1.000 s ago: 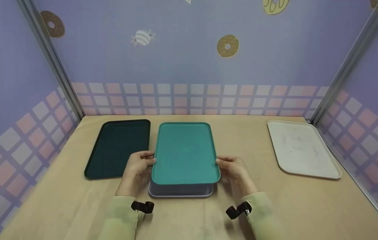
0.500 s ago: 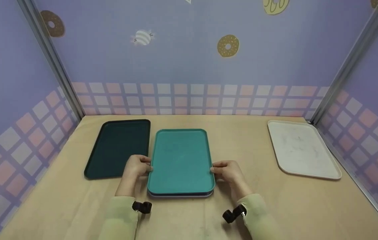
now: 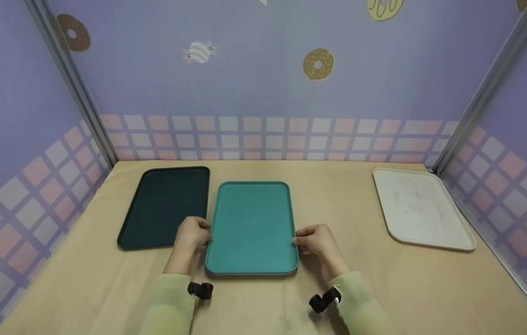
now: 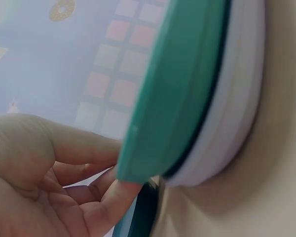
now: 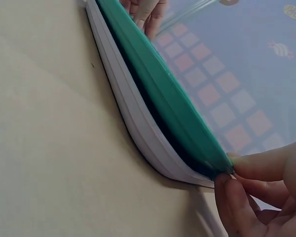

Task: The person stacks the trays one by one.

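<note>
A teal rectangular tray [image 3: 252,228] lies in the middle of the table, on top of a pale lavender tray [image 4: 237,103]. From the head view the lower tray is almost fully covered. A dark band runs between the two; whether it is shadow or another tray I cannot tell. My left hand [image 3: 192,233] pinches the teal tray's left edge between thumb and fingers. On the opposite edge, my right hand [image 3: 317,239] pinches the rim the same way. In the right wrist view, the teal tray [image 5: 172,94] sits slightly raised over the lavender one [image 5: 138,113].
A dark green tray [image 3: 165,204] lies to the left, just beside my left hand. Farther right, a white marbled tray [image 3: 423,209] rests near the right wall. Patterned walls enclose the wooden table [image 3: 337,190] at the back and sides.
Both hands have lowered the teal tray and drawn it slightly toward me and left, onto the lavender tray, whose front was visible before. The other trays have not moved.
</note>
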Demonstrator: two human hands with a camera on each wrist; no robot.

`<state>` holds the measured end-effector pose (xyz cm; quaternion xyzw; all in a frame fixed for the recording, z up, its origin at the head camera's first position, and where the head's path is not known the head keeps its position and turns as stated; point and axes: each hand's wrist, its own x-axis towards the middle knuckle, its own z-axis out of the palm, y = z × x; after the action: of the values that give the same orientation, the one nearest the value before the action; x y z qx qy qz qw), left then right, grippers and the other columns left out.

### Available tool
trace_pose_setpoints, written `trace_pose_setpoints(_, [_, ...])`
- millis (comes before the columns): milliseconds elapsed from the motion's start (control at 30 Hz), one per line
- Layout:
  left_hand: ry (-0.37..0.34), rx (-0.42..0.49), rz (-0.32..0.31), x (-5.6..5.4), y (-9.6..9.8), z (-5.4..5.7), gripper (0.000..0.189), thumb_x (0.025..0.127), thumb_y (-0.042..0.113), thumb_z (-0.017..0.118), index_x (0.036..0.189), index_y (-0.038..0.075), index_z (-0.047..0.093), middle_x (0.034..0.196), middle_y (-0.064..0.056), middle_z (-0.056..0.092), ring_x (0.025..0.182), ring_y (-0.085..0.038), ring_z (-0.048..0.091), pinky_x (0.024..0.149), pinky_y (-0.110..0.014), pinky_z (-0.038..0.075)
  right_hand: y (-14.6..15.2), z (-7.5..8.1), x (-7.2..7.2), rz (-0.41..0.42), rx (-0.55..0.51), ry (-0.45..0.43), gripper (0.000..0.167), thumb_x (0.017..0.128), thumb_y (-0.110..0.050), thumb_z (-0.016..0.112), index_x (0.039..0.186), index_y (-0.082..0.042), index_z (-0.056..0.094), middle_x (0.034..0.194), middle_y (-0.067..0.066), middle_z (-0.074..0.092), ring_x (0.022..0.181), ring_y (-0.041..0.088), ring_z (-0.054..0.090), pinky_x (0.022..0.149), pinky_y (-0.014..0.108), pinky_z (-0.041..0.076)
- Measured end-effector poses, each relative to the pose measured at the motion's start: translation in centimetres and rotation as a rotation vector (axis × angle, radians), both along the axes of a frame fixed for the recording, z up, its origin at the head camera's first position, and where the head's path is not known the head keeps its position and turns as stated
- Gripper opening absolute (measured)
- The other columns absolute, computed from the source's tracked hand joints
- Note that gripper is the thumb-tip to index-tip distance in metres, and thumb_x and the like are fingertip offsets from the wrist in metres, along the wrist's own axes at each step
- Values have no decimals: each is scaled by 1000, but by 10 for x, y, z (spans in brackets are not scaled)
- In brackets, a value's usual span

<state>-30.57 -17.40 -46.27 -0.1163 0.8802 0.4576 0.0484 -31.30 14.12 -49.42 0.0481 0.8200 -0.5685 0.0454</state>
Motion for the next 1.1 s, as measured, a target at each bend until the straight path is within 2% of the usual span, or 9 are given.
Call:
trace_pose_setpoints(300, [23,-40,5,-2,3,-3,40,95,-7,59,134,-7,63,132,-28,64,114,-40,66,81,-40,61,-2,1,1,12,96,37,16,85,3,77,99,9,78,89,19,78,64,11,67,60,27,59])
trace_pose_setpoints(467, [31,-58,10,-3,3,-6,38,94,-7,60,131,-8,64,126,-27,66,105,-35,67,77,-37,59,-2,0,1,8,110,29,17,86,2,76,101,9,78,93,21,78,67,12,69,63,28,59])
trace_pose_setpoints(567, [37,-77,2,-4,3,-7,38,93,-7,61,131,-8,65,125,-27,68,105,-34,67,80,-39,58,-3,-1,1,5,118,13,17,87,1,76,102,8,78,94,20,78,68,13,69,64,30,60])
trace_pose_setpoints(700, [33,-77,-5,-3,3,-7,39,95,-6,61,133,-7,64,129,-27,66,113,-39,66,85,-44,58,-3,-1,1,9,118,-7,19,88,-1,76,104,7,77,96,18,78,69,13,68,65,30,60])
trace_pose_setpoints(867, [6,-49,17,-2,5,-6,42,94,-8,62,135,-5,63,130,-26,65,107,-36,66,74,-37,56,0,-1,0,4,92,-53,22,89,-2,76,109,6,75,103,19,76,74,15,70,68,32,61])
trace_pose_setpoints(1100, [-29,-23,13,-3,3,-3,41,94,-7,64,135,-3,64,127,-24,66,102,-31,66,67,-31,54,0,-2,-1,1,71,-75,19,88,-3,77,106,4,75,97,15,76,73,15,68,65,30,58])
